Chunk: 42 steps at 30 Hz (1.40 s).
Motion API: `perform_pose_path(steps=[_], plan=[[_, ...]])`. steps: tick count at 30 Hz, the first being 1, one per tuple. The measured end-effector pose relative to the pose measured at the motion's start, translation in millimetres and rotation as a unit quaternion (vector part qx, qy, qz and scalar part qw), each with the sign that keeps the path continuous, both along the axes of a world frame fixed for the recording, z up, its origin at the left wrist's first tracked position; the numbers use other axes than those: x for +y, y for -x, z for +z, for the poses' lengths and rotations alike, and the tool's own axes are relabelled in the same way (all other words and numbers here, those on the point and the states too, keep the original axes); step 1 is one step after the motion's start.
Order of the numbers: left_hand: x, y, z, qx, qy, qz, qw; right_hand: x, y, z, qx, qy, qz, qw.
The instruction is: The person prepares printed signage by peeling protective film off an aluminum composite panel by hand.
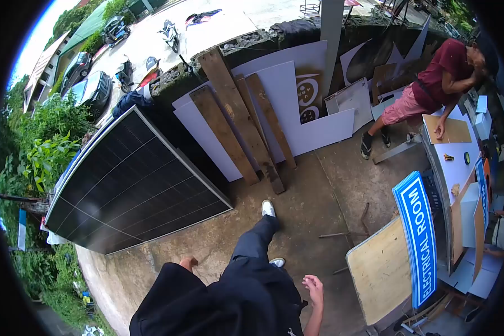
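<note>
My right hand [315, 289] hangs beside my body with its fingers loosely bent and apart, holding nothing. It is nearest to a pale wooden board [379, 269] on the right, without touching it. A blue sign reading "ELECTRICAL ROOM" [418, 238] stands along that board's far side. On the other side, my left hand [189, 262] shows just past the dark sleeve, fingers loosely curved, with nothing seen in it. Beyond it a large solar panel [134, 187] leans up at the left, apart from the hand.
Wooden planks [235, 117] and white sheets [313, 131] lean on the low wall ahead. A person [443, 70] in a red shirt leans over a worktable [459, 159] at the right. Metal legs [365, 219] lie low near the board, over the concrete floor [319, 196].
</note>
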<state>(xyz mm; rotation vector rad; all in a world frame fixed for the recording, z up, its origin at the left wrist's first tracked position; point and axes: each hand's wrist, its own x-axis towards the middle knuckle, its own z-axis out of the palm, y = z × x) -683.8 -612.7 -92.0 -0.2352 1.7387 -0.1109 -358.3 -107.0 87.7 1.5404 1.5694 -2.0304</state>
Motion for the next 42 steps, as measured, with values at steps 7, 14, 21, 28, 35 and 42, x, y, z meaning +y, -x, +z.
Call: perform_pose_path(steps=[7,14,21,28,35,42], plan=[[129.8,81.9,46.9,0.24,-0.119,0.107,0.957,116.7,224.6,3.9,-0.055,-0.202,0.197,0.958],[377.1,311.7,129.7,0.568,-0.358,0.113,0.732,229.4,421.4,42.9,0.079,-0.337,0.359,0.867],[516.2,407.6,262.6,0.661,-0.397,0.003,0.637,316.7,645.7,26.8,0.197,-0.427,0.536,0.702],[563.1,366.1,232.3,0.624,-0.319,0.105,0.706,375.3,851.0,-19.5,0.28,-0.551,0.512,0.596],[564.6,449.1,205.8,0.773,-0.112,0.181,0.598,374.7,911.7,-46.3,0.328,-0.673,0.476,0.461],[603.5,471.0,148.8,0.837,-0.075,0.072,0.538,368.8,897.4,-102.9,0.315,-0.603,0.504,0.532]])
